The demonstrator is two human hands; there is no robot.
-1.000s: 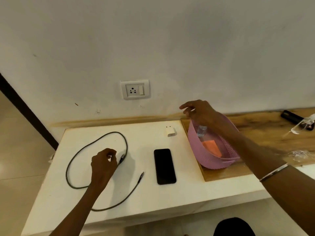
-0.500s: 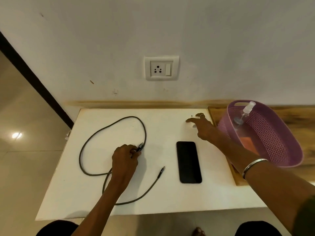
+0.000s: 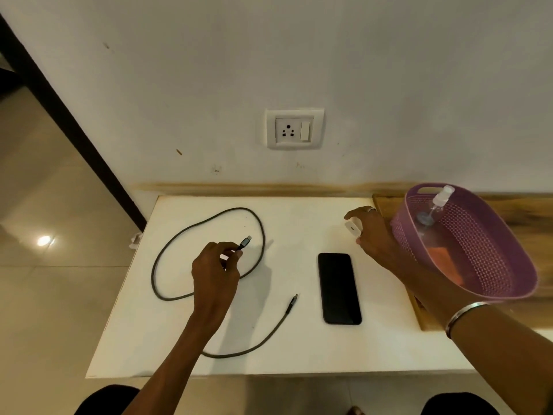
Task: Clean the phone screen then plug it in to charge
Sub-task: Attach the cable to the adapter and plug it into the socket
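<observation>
A black phone (image 3: 339, 288) lies screen up on the white table (image 3: 299, 217). A dark charging cable (image 3: 167, 253) loops across the table's left half. My left hand (image 3: 214, 272) pinches one cable plug (image 3: 245, 242) and holds it just above the surface; the other plug (image 3: 292, 302) rests left of the phone. My right hand (image 3: 372, 235) grips the small white charger adapter (image 3: 352, 227) beyond the phone. A white wall socket (image 3: 294, 129) with a switch sits on the wall above the table.
A purple plastic basket (image 3: 490, 235) stands on the wooden surface at right, close to my right wrist. It holds a clear spray bottle (image 3: 435, 206) and an orange cloth (image 3: 447, 259). The tiled floor drops off left of the table.
My right hand left the basket, crossed to the adapter and closed on it. My left hand took the cable plug and lifted it. The head camera moved closer and to the left.
</observation>
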